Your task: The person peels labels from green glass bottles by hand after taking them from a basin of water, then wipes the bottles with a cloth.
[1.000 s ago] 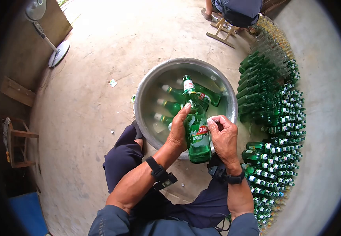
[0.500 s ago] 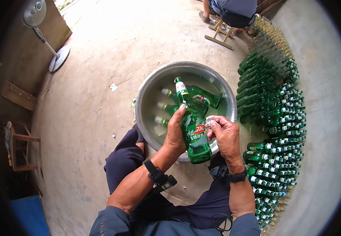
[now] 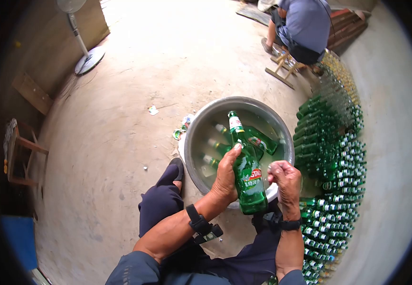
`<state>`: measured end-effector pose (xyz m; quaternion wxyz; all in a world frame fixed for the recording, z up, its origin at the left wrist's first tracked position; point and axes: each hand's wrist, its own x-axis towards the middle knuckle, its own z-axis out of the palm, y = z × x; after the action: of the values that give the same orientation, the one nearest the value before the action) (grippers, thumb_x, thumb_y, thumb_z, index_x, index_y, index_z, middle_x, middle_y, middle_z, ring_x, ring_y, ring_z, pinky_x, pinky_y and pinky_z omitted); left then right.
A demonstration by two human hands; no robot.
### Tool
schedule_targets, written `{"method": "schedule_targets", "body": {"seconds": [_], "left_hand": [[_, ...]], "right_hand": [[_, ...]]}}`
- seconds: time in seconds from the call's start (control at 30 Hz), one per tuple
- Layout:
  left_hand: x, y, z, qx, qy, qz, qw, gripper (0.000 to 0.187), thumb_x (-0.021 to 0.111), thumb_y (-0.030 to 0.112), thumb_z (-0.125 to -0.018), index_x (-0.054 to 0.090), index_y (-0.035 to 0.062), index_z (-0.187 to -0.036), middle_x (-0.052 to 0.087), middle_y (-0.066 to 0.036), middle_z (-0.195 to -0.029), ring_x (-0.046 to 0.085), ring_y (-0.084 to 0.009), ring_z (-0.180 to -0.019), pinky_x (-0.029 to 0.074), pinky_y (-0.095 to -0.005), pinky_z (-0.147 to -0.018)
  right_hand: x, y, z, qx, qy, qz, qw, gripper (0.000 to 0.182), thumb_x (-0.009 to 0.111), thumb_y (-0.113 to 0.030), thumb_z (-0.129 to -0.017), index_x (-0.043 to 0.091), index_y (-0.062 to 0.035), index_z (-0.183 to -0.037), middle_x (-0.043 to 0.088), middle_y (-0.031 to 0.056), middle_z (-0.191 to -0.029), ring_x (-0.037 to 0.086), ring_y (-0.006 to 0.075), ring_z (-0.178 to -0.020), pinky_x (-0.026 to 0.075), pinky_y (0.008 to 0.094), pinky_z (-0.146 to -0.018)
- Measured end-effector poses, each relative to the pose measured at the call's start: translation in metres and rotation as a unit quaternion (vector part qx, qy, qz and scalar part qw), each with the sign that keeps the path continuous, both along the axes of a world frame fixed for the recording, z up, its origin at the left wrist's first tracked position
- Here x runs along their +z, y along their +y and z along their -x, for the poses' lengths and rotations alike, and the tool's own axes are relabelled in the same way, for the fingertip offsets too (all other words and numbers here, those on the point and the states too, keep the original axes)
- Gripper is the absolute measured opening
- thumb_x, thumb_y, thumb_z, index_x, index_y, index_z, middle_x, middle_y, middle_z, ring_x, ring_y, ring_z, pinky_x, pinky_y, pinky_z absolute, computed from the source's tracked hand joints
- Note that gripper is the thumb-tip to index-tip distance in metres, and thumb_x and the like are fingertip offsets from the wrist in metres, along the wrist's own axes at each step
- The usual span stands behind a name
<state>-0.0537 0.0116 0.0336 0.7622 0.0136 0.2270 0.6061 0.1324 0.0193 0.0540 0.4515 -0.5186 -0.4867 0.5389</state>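
Moved: right hand (image 3: 285,178) off the label, now closed, maybe on a scrap.
Left hand (image 3: 226,176): fingers grip bottle (image 3: 248,176), tilted over basin (image 3: 194,142), drips fall in.
Floor (image 3: 120,118): bottle rows (image 3: 334,156) right.

A bare concrete work yard for washing bottles; a metal basin (image 3: 192,142) of water holds green bottles (image 3: 262,139), many more lie stacked in rows (image 3: 339,161) (another person (image 3: 302,26) sits nearby on a stool).

Standing fan (image 3: 80,35) on concrete, wooden stool (image 3: 18,152), seated person (image 3: 301,26), blue mat (image 3: 20,240)
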Motion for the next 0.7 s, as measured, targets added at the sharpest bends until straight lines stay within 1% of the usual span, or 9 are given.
{"method": "schedule_targets", "body": {"seconds": [0.1,0.3,0.37,0.43,0.5,0.53,0.6,0.63,0.7], "left_hand": [[0.005,-0.005,0.017,0.015,-0.006,0.000,1.000,0.039,0.056,0.043,-0.103,0.063,0.0079,-0.119,0.071,-0.010,-0.102,0.072,-0.0253,-0.085,0.063,-0.0421,-0.077],[0.008,-0.009,0.039,0.050,-0.051,0.024,0.997,0.044,0.056,0.044,-0.102,0.062,0.0063,-0.123,0.071,-0.014,-0.107,0.073,-0.0279,-0.090,0.063,-0.0452,-0.081],[0.014,-0.011,0.049,0.042,-0.079,0.029,0.996,0.043,0.056,0.043,-0.102,0.062,0.0070,-0.124,0.071,-0.015,-0.109,0.073,-0.0289,-0.092,0.063,-0.0464,-0.081],[0.026,-0.013,0.060,0.048,-0.094,0.012,0.994,0.040,0.055,0.041,-0.103,0.062,0.0083,-0.125,0.072,-0.014,-0.108,0.073,-0.0291,-0.092,0.063,-0.0466,-0.081],[0.041,-0.012,0.070,0.087,-0.102,0.043,0.990,0.035,0.057,0.041,-0.103,0.064,0.0092,-0.116,0.072,-0.010,-0.098,0.072,-0.0237,-0.079,0.063,-0.0420,-0.072],[0.037,-0.012,0.073,0.101,-0.098,0.043,0.989,0.033,0.056,0.040,-0.104,0.063,0.0098,-0.116,0.072,-0.009,-0.099,0.072,-0.0234,-0.080,0.063,-0.0413,-0.072],[0.024,-0.012,0.078,0.113,-0.102,0.035,0.988,0.033,0.055,0.038,-0.105,0.062,0.0099,-0.121,0.072,-0.010,-0.104,0.073,-0.0258,-0.087,0.063,-0.0441,-0.077],[0.022,-0.010,0.082,0.122,-0.105,0.028,0.987,0.034,0.053,0.037,-0.105,0.060,0.0101,-0.125,0.072,-0.010,-0.109,0.074,-0.0283,-0.094,0.064,-0.0468,-0.081],[0.023,-0.009,0.085,0.132,-0.110,0.030,0.985,0.034,0.052,0.036,-0.106,0.059,0.0101,-0.127,0.071,-0.011,-0.109,0.074,-0.0286,-0.096,0.064,-0.0469,-0.084]], "right_hand": [[0.015,0.005,0.011,-0.044,0.018,-0.043,0.998,0.014,0.074,-0.010,-0.096,0.065,-0.0015,-0.089,0.063,0.0018,-0.074,0.054,0.0067,-0.057,0.043,0.0220,-0.053],[0.089,0.039,0.063,0.019,-0.069,-0.198,0.978,0.014,0.069,-0.008,-0.096,0.063,-0.0030,-0.085,0.060,-0.0011,-0.070,0.051,0.0042,-0.058,0.040,0.0207,-0.053],[0.109,0.059,0.093,0.021,-0.103,-0.216,0.971,0.014,0.069,-0.008,-0.096,0.062,-0.0034,-0.084,0.059,-0.0025,-0.070,0.050,0.0022,-0.056,0.038,0.0195,-0.051],[0.112,0.082,0.123,0.038,-0.106,-0.228,0.967,0.015,0.069,-0.009,-0.096,0.062,-0.0033,-0.084,0.059,-0.0031,-0.069,0.050,0.0022,-0.056,0.038,0.0196,-0.050],[0.105,0.105,0.158,0.064,-0.121,-0.240,0.961,0.016,0.069,-0.008,-0.096,0.062,-0.0031,-0.083,0.060,-0.0027,-0.069,0.051,0.0024,-0.056,0.038,0.0197,-0.049],[0.098,0.117,0.173,0.083,-0.136,-0.252,0.955,0.017,0.069,-0.008,-0.095,0.061,-0.0029,-0.082,0.060,-0.0023,-0.069,0.053,0.0025,-0.057,0.038,0.0198,-0.048],[0.074,0.147,0.197,0.131,-0.186,-0.211,0.951,0.012,0.068,-0.007,-0.094,0.068,0.0044,-0.098,0.067,0.0029,-0.075,0.062,0.0066,-0.061,0.045,0.0213,-0.049],[0.062,0.156,0.211,0.134,-0.185,-0.213,0.950,0.012,0.068,-0.007,-0.094,0.068,0.0044,-0.098,0.067,0.0029,-0.075,0.062,0.0066,-0.061,0.045,0.0213,-0.049],[0.042,0.168,0.232,0.212,-0.142,-0.155,0.954,0.037,0.068,-0.010,-0.093,0.066,0.0110,-0.124,0.073,0.0108,-0.087,0.071,0.0125,-0.067,0.055,0.0242,-0.052]]}}
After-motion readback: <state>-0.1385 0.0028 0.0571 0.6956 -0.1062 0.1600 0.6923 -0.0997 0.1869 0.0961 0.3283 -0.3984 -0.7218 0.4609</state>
